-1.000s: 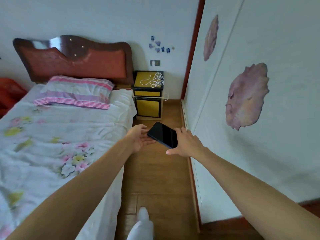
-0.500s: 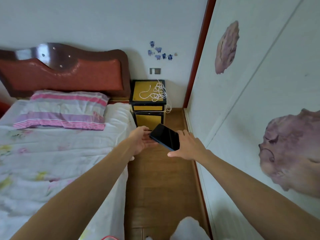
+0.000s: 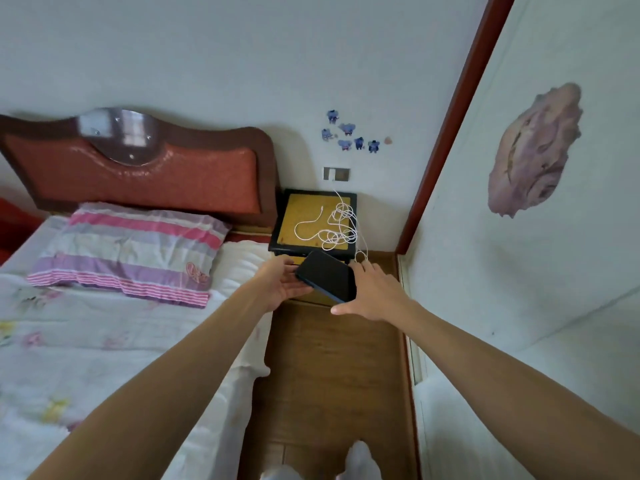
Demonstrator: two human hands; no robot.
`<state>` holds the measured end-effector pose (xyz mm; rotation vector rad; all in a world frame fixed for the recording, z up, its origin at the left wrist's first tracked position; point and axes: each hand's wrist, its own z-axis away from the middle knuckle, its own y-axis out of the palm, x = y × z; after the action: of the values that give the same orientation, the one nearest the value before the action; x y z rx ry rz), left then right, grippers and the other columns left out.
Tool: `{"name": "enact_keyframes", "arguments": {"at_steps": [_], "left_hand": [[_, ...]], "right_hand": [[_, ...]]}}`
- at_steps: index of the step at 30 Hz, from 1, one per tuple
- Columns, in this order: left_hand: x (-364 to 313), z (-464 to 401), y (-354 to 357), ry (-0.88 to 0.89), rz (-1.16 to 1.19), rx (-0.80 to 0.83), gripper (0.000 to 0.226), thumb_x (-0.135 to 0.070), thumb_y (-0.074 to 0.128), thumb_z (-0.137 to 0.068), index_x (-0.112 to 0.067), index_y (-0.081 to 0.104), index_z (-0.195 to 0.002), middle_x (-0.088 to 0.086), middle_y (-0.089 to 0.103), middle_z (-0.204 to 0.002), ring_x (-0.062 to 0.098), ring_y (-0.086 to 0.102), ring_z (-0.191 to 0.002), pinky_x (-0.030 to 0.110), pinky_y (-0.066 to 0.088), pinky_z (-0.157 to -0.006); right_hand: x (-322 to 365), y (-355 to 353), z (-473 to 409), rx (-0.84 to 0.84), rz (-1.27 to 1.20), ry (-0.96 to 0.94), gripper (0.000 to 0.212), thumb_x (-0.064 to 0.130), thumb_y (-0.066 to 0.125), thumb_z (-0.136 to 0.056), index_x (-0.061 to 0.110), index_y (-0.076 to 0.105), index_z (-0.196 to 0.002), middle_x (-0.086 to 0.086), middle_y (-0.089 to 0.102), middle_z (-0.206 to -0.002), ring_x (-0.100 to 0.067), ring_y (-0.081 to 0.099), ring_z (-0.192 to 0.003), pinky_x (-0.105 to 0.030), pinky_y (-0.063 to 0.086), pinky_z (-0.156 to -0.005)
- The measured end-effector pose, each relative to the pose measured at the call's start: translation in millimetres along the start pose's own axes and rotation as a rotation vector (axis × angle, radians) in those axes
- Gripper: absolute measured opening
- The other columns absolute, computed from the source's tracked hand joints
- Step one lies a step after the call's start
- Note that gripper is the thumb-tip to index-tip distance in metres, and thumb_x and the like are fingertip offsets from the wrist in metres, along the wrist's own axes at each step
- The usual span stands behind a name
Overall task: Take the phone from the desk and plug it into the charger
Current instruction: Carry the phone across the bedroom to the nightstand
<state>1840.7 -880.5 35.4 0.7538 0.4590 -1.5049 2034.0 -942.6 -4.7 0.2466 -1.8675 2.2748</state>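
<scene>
A black phone (image 3: 327, 275) is held flat, screen up, between my two hands, just in front of a yellow-topped bedside cabinet (image 3: 304, 216). My left hand (image 3: 282, 282) supports its left end from below with the palm up. My right hand (image 3: 372, 292) grips its right end. A tangled white charger cable (image 3: 337, 226) lies on the cabinet top, its free plug end towards the left. The cable runs up to a wall socket (image 3: 336, 174) above the cabinet.
A bed (image 3: 104, 327) with a floral sheet and a striped pillow (image 3: 131, 251) fills the left side, its red headboard (image 3: 138, 168) against the back wall. A white wall (image 3: 519, 271) closes the right. A narrow wooden floor strip (image 3: 332, 375) runs between them.
I have walked forward along the floor strip. The cabinet and cable are much nearer, and the phone, still in both hands, now sits at the cabinet's front edge.
</scene>
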Motion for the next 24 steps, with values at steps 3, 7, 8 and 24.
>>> {"name": "enact_keyframes", "arguments": {"at_steps": [3, 7, 8, 24], "left_hand": [[-34, -33, 5, 0.001, 0.028, -0.035, 0.035, -0.016, 0.043, -0.101, 0.002, 0.049, -0.130, 0.026, 0.064, -0.110, 0.037, 0.068, -0.090, 0.041, 0.058, -0.071], [-74, -87, 1, 0.005, 0.061, -0.063, 0.037, -0.015, 0.041, -0.101, 0.002, 0.047, -0.134, 0.024, 0.061, -0.118, 0.038, 0.067, -0.095, 0.045, 0.059, -0.077], [-83, -103, -1, 0.010, 0.067, -0.072, 0.039, -0.014, 0.041, -0.101, 0.003, 0.046, -0.135, 0.023, 0.061, -0.115, 0.039, 0.066, -0.097, 0.048, 0.058, -0.083], [-228, -336, -26, -0.148, 0.026, -0.070, 0.038, -0.017, 0.045, -0.100, 0.003, 0.050, -0.132, 0.019, 0.062, -0.095, 0.037, 0.069, -0.077, 0.040, 0.058, -0.054]], "right_hand": [[-9, -21, -53, -0.002, 0.029, -0.054, 0.101, 0.076, 0.064, -0.067, 0.015, 0.036, -0.142, -0.009, 0.048, -0.140, -0.026, 0.049, -0.124, -0.045, 0.048, -0.095], [-12, -26, -120, 0.019, 0.028, -0.088, 0.098, 0.077, 0.062, -0.069, 0.015, 0.037, -0.140, -0.008, 0.049, -0.137, -0.025, 0.050, -0.122, -0.043, 0.050, -0.093], [-11, -26, -138, 0.028, 0.022, -0.091, 0.097, 0.077, 0.062, -0.069, 0.015, 0.037, -0.140, -0.008, 0.049, -0.137, -0.025, 0.050, -0.122, -0.043, 0.050, -0.093], [-7, -26, -383, 0.174, 0.013, 0.110, 0.092, 0.066, 0.069, -0.072, 0.010, 0.039, -0.139, -0.012, 0.049, -0.136, -0.029, 0.045, -0.126, -0.044, 0.046, -0.099]]}}
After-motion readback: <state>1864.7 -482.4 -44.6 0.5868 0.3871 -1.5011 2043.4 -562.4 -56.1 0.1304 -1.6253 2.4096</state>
